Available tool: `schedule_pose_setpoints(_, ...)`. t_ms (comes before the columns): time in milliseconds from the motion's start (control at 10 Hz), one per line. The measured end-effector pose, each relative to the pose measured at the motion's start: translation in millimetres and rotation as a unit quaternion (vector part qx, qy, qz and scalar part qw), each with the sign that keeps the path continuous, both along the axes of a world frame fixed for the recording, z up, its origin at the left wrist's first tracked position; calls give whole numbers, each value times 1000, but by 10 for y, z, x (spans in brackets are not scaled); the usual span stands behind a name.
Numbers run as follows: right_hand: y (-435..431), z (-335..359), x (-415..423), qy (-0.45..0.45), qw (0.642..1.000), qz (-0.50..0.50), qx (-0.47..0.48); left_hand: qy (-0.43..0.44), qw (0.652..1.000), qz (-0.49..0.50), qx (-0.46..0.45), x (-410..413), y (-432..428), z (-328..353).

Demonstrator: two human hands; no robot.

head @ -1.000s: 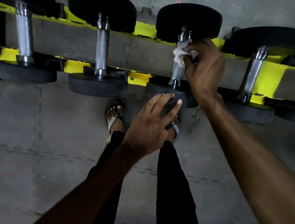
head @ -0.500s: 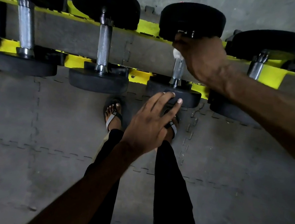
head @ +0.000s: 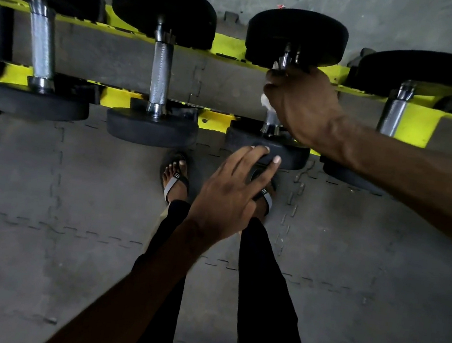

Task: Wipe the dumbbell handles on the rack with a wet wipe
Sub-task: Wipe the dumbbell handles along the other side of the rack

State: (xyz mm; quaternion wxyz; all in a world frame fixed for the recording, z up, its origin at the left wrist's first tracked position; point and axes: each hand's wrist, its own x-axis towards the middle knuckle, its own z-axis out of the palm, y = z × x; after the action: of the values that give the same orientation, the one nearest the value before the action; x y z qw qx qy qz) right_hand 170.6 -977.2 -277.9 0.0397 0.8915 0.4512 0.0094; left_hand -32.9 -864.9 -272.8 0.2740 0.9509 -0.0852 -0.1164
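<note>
On the rack, five dumbbell handles.

- White wet wipe, bunched, only a scrap showing, pressed to a chrome handle under the gripping right hand.
- That dumbbell, with black round ends, lies across the yellow rack rails beside neighbouring dumbbells.

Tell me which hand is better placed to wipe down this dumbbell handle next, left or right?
Right. The right hand grips the wet wipe around that handle near its far end. The left hand is open, fingertips resting on the near weight head, holding no wipe.
</note>
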Motion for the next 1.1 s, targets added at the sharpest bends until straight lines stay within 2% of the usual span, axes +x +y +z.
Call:
schedule_pose_setpoints(100, -56, -27, 58, 26, 999, 17, 9, 1, 1000, 2, 1, 8, 6, 2)
schedule_pose_setpoints(200, -95, 21, -28, 117, 989, -91, 7, 1, 1000, 4, -3, 11, 0, 11)
schedule_pose_setpoints(300, -146, -70, 54, 141, 963, -223, 50, -1, 1000, 1, -3, 21, 8, 13)
schedule_pose_setpoints(400, -161, -155, -104, 202, 893, -374, 146, 2, 1000, -2, -3, 28, 23, 14)
schedule_pose_setpoints(500, -64, -257, -92, 305, 741, -496, 335, 4, 1000, -2, -4, 27, 15, 16)
schedule_pose_setpoints(600, 86, -470, 126, 378, 619, -600, 337, 5, 1000, -3, -8, 30, 19, 12)
schedule_pose_setpoints(700, 113, -518, 363, 507, 458, -626, 377, 3, 1000, -5, -6, 38, 25, 15)
schedule_pose_setpoints(800, 108, -463, 385, 584, 254, -606, 477, 2, 1000, -1, -6, 45, 28, 32)
schedule_pose_setpoints(900, 129, -477, 379, 593, 218, -602, 489, -7, 1000, 1, -10, 49, 27, 32)
schedule_pose_setpoints(1100, 45, -454, 176, 637, 318, -565, 417, 3, 1000, -3, -4, 31, 15, 19)
